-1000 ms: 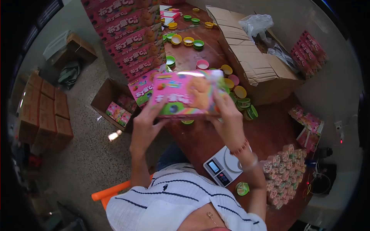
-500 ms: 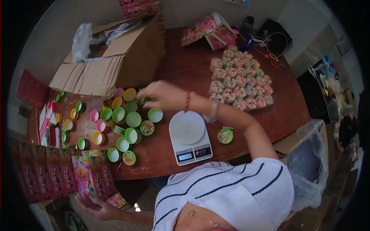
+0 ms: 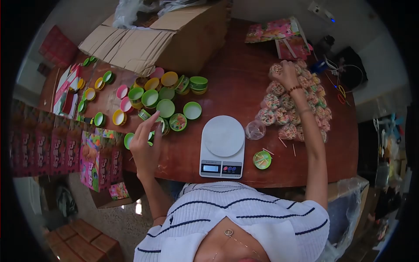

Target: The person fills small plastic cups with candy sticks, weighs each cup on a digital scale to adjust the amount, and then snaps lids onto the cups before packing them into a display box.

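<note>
My left hand [image 3: 146, 142] is raised at the near edge of the small green cups [image 3: 165, 108], its fingers stretched and apart, with nothing in them. Part of the cups is hidden behind it. On the right, my right hand [image 3: 286, 76] reaches into the far end of a group of clear cups [image 3: 271, 101] filled with colourful bits. Its fingers are bent around one filled cup [image 3: 276, 69]. Between my arms is a white kitchen scale [image 3: 223, 136] with a bare plate. Just right of it a clear plastic cup [image 3: 255, 130] lies near the filled ones.
A large cardboard box [image 3: 192, 43] stands at the back left. Printed pink packaging [image 3: 94, 157] hangs at the front left edge. Near the scale are a green cup holding sticks [image 3: 262, 160] and several loose sticks [image 3: 283, 142]. Scissors [image 3: 341, 94] lie at the far right.
My right hand has moved from the green cups across to the filled clear cups. My left hand has risen from the hanging packaging toward the green cups. The view has shifted.
</note>
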The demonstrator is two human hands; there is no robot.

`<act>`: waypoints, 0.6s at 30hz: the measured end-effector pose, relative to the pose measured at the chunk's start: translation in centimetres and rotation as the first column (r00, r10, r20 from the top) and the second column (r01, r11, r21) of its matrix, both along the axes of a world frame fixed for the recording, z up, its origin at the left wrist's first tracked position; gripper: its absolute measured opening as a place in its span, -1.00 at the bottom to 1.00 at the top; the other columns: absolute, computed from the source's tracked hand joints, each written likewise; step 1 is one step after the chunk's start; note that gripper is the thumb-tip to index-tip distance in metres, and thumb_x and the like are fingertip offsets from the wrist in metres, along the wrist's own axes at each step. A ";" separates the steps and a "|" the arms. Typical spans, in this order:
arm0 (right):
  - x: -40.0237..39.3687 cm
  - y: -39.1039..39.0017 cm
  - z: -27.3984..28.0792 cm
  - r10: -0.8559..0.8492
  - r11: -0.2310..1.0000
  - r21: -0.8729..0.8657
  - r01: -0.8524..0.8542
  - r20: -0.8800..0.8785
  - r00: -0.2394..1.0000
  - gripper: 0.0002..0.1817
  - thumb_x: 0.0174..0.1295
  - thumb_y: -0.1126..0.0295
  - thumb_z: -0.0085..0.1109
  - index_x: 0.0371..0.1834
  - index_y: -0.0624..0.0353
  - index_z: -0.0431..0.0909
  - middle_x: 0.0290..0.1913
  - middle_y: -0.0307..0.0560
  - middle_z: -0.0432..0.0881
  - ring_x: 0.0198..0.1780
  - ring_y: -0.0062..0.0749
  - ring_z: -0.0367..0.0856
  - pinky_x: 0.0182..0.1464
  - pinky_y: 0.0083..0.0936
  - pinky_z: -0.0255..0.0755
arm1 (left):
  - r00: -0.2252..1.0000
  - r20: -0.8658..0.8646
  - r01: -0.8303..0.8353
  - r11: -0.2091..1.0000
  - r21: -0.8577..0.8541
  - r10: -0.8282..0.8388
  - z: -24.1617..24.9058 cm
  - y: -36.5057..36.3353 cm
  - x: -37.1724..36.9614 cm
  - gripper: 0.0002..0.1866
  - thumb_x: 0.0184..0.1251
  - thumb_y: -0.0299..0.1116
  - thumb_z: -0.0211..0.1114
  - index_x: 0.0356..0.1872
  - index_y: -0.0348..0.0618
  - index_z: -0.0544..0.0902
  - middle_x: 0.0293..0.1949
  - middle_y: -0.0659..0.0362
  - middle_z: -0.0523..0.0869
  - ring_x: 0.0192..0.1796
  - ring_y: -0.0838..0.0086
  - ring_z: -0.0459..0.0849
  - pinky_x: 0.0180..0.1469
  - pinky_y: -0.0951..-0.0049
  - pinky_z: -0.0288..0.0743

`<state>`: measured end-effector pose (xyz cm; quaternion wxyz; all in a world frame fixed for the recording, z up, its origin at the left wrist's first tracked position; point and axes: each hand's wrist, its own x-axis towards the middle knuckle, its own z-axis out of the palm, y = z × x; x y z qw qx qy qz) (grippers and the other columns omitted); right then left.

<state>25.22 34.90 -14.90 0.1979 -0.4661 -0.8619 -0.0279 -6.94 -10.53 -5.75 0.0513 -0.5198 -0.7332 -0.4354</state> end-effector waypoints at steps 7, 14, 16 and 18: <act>-6.2 -21.9 10.2 0.483 0.750 -0.262 -0.607 -0.411 0.773 -0.39 0.01 0.43 0.52 0.20 0.28 0.56 0.08 0.12 0.59 0.11 -0.08 0.70 0.11 -0.27 0.64 | 0.946 -0.095 -0.319 0.939 -0.129 0.309 -3.4 -1.9 -7.6 -0.65 0.42 -0.55 0.36 0.20 -0.28 0.69 0.07 -0.14 0.79 0.08 0.05 0.81 0.11 0.19 0.67; -7.2 -29.1 5.7 0.500 0.561 -0.460 -0.689 -0.475 0.724 -0.19 0.02 0.45 0.59 0.41 0.26 0.45 0.22 0.16 0.54 0.27 0.07 0.60 0.31 -0.22 0.52 | 0.871 -0.385 -0.417 0.874 -0.248 0.306 -13.4 2.0 -20.8 -0.34 0.27 -0.45 0.49 0.39 -0.25 0.47 0.23 -0.26 0.64 0.15 -0.19 0.69 0.18 -0.01 0.59; -6.4 -28.6 7.7 0.518 0.624 -0.393 -0.675 -0.439 0.734 -0.09 0.04 0.43 0.60 0.52 0.27 0.36 0.31 0.21 0.49 0.32 0.12 0.56 0.33 -0.18 0.50 | 0.919 -0.207 -0.388 0.860 -0.333 0.334 -16.0 3.4 -23.2 -0.29 0.20 -0.37 0.54 0.39 -0.29 0.48 0.17 -0.28 0.65 0.21 -0.20 0.63 0.26 0.01 0.55; -4.7 -27.8 8.8 0.462 0.727 -0.348 -0.592 -0.390 0.797 -0.07 0.04 0.35 0.63 0.53 0.22 0.38 0.37 0.20 0.51 0.34 0.10 0.56 0.34 -0.20 0.50 | 0.904 -0.302 -0.386 0.881 -0.275 0.302 -16.6 3.1 -24.5 -0.27 0.17 -0.33 0.57 0.39 -0.27 0.50 0.19 -0.27 0.64 0.22 -0.18 0.63 0.22 0.00 0.58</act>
